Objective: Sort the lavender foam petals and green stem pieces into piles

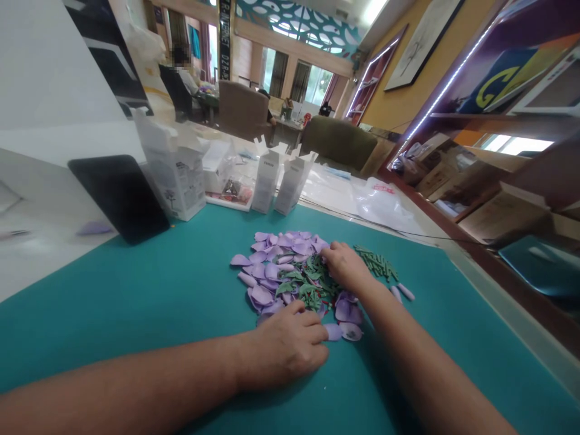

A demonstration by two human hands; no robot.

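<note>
A heap of lilac plastic petals (260, 294) lies on the teal mat, with small green leaf pieces (290, 286) and a few red bits mixed into its middle. At the near edge of the heap rests my left hand (292, 341), its fingers bent and somewhat apart, with no held thing visible. Over the heap's right side, my right hand (347, 266) has its fingers curled down among petals and leaves; what they hold, if anything, is hidden. Green stem pieces (376, 263) lie in a bunch beyond my right hand, next to two lilac tubes (406, 292).
Behind the heap stand two open white cartons (266, 184), with a larger white box (183, 181) on the left. A black tablet (120, 196) leans near it. Clear plastic bags (383, 202) lie at the back of the teal mat (136, 290). A person sits far off.
</note>
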